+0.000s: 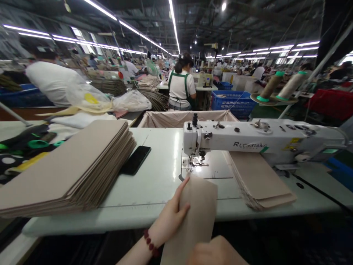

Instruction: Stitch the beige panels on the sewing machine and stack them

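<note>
My left hand (169, 217), with a red bead bracelet on the wrist, grips the left edge of a tan fabric piece (195, 213), index finger stretched along it. My right hand (216, 252) shows only partly at the bottom edge and holds the lower end of the same piece. The piece's top end points toward the needle area (197, 160) of a white sewing machine (261, 141). A tall stack of tan pieces (68, 169) lies to the left. A smaller stack (259, 180) lies under the machine arm on the right.
A black phone (135, 159) lies on the white table (154, 184) beside the big stack. Thread cones (281, 86) stand at the back right. A fabric bin (176, 118) sits behind the table. A person in a green apron (180, 88) works ahead; blue crates (234, 103) stand nearby.
</note>
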A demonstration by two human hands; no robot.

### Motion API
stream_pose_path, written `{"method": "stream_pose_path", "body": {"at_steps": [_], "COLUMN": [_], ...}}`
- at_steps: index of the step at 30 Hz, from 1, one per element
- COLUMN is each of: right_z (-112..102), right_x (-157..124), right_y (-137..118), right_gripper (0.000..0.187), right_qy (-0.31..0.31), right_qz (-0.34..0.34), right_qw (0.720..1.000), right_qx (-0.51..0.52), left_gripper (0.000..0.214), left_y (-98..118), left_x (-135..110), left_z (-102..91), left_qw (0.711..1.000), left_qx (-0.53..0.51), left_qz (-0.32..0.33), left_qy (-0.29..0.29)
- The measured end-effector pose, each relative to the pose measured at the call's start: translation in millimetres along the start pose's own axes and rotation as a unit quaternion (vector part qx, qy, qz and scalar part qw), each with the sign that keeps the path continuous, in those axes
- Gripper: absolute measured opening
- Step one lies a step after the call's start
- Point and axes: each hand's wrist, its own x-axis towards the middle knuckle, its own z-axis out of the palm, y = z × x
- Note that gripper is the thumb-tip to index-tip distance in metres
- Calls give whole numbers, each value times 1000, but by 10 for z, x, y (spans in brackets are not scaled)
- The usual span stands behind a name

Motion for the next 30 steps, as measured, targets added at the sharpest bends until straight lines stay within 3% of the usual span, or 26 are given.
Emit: {"method": "stream_pose_path", "body": {"at_steps": [2,5,7,9,11,16,22,30], "right_z": [-143,-346,-425,-455,-449,-375,-330,-313], "right_x": [153,471,690,860,953,954,953,961], "right_y": [176,481,659,784,862,962,1033,1067], "right_gripper": [16,33,43,47,50,60,59,59], "right_qy": [46,125,137,136,132,128,148,144], "right_qz": [37,125,157,162,142,96,115,120], "right_qw": [998,978,960,950,953,963,955,956], "right_qx": [-13,-113,-187,-229,-234,-216,-230,-227], "left_gripper": [62,61,66,67,63,52,50,54], "left_y": [-166,-350,-416,-445,-447,-398,-352,-276], "left_x": [-130,-207,-168,-83,23,287,482,596], "left_z": [-175,-411,-519,-577,-588,-495,-402,-580], "left_qw": [985,919,885,869,862,871,885,900], "left_qx": [140,330,422,471,489,478,452,419], "left_qz": [16,37,88,126,130,105,102,121], "left_qy": [99,212,176,80,31,49,36,-24]}}
